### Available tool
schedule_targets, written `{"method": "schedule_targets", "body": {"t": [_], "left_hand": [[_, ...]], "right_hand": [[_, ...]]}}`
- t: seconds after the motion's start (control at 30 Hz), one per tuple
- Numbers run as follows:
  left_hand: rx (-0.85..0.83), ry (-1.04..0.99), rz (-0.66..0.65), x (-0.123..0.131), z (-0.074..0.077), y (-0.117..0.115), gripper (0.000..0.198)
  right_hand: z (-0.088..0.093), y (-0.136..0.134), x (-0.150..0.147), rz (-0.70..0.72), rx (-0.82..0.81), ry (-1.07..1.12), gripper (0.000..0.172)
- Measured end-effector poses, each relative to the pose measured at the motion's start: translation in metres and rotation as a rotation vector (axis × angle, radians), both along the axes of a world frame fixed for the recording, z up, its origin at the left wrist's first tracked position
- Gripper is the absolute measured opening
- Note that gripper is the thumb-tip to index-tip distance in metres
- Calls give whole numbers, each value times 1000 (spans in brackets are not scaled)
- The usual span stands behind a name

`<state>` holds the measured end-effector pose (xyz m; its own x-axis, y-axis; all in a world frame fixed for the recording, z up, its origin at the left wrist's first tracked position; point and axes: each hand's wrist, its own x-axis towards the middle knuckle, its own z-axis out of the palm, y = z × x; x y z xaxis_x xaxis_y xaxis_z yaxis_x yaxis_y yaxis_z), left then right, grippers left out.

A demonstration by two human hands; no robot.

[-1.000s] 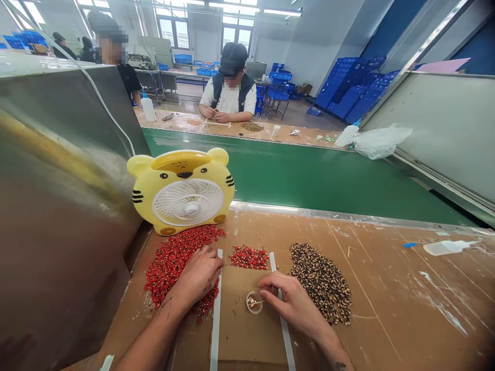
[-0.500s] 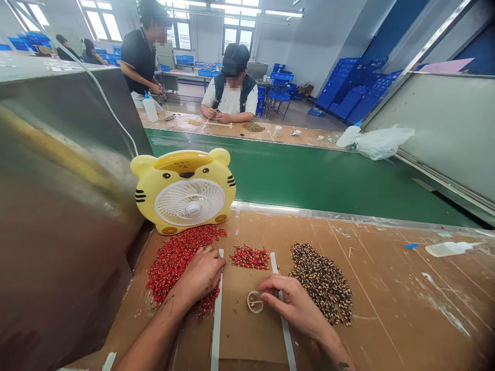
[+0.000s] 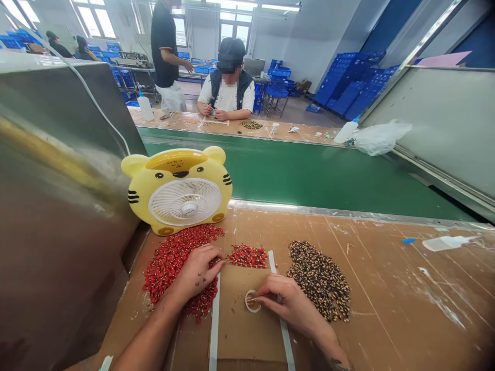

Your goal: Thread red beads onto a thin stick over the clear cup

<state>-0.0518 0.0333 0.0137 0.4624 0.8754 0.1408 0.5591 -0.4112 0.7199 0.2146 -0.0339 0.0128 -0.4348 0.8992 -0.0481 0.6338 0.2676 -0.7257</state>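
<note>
My left hand [image 3: 197,273] rests on the right edge of a big pile of small red parts [image 3: 170,260], fingers curled, fingertips pinched at a red piece by the left white strip [image 3: 214,324]. My right hand [image 3: 290,304] is pinched on a thin stick-like piece whose tip is at a small round cup [image 3: 251,301] on the cardboard. A smaller heap of red parts [image 3: 248,256] lies between the two white strips. Beside my right hand lies a pile of dark and tan parts [image 3: 319,278], past the right white strip [image 3: 280,309].
A yellow tiger-shaped desk fan [image 3: 180,190] stands behind the red pile. A steel panel [image 3: 58,206] walls the left side. A green conveyor belt [image 3: 317,175] runs beyond the table. A white squeeze bottle [image 3: 444,242] lies at right. Across the belt a seated person works; another stands.
My right hand has brought its thin piece closer to the small cup. My left hand shifted slightly on the red pile. The standing person across the belt walked right.
</note>
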Motion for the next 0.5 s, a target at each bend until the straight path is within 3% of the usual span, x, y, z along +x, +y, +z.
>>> {"method": "schedule_targets", "body": {"t": [0.17, 0.27, 0.4, 0.5], "left_hand": [[-358, -471, 182, 7, -3, -4, 8], [-503, -663, 139, 9, -1, -4, 19], [-591, -753, 18, 9, -2, -5, 14], [-701, -843, 63, 11, -6, -6, 15]], "right_hand": [[-7, 2, -2, -37, 39, -30, 25], [-13, 2, -3, -37, 97, -14, 30], [-18, 1, -8, 39, 261, -11, 30], [-18, 1, -12, 123, 404, -26, 31]]}}
